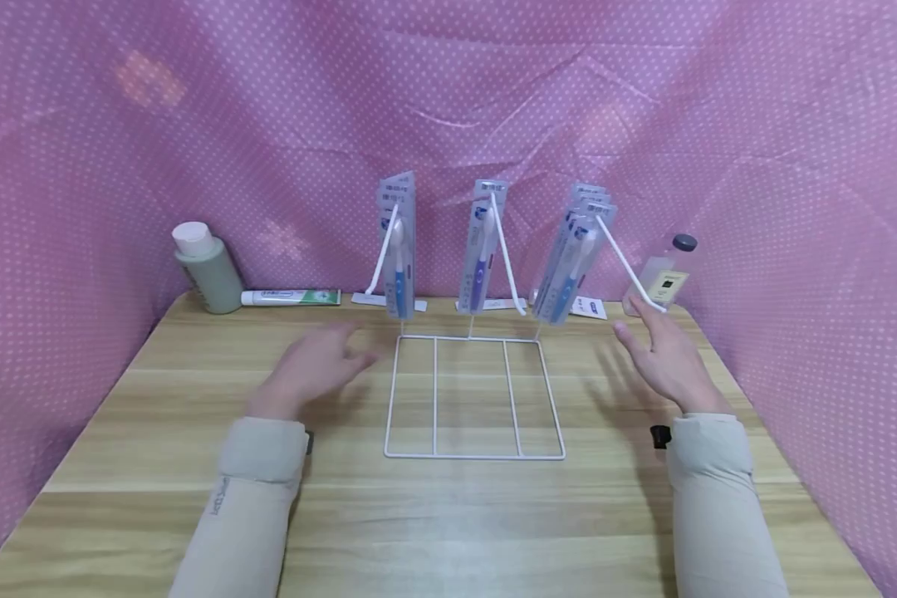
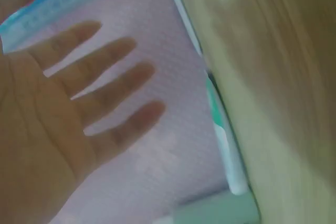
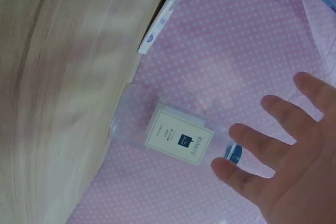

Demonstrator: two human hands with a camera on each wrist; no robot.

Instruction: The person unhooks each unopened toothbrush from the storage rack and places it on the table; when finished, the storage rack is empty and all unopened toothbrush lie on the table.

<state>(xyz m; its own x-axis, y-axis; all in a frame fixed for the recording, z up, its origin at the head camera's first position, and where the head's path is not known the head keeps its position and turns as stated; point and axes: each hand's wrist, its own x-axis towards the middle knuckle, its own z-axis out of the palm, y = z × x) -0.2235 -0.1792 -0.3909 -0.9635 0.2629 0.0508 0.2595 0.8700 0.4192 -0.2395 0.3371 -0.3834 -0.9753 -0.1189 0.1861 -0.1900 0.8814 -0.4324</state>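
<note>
A white wire rack [image 1: 474, 397] lies on the wooden table [image 1: 448, 515], with three hooks rising at its far edge. Packaged toothbrushes hang from them: left packs [image 1: 398, 249], middle pack [image 1: 482, 249] and right packs [image 1: 574, 257]. My left hand [image 1: 316, 365] hovers open left of the rack, its fingers [image 2: 100, 87] spread and holding nothing. On the rack's right my right hand [image 1: 661, 357] is open too, fingers [image 3: 273, 140] spread, close to the tip of the right hook [image 1: 646, 295] and in front of a clear bottle [image 3: 168, 129].
A grey-green bottle [image 1: 208, 267] and a toothpaste tube [image 1: 291, 296] lie at the back left. The clear bottle [image 1: 661, 278] with a dark cap stands at the back right. Pink dotted cloth [image 1: 448, 108] walls in three sides. White label strips [image 1: 590, 307] lie behind the rack.
</note>
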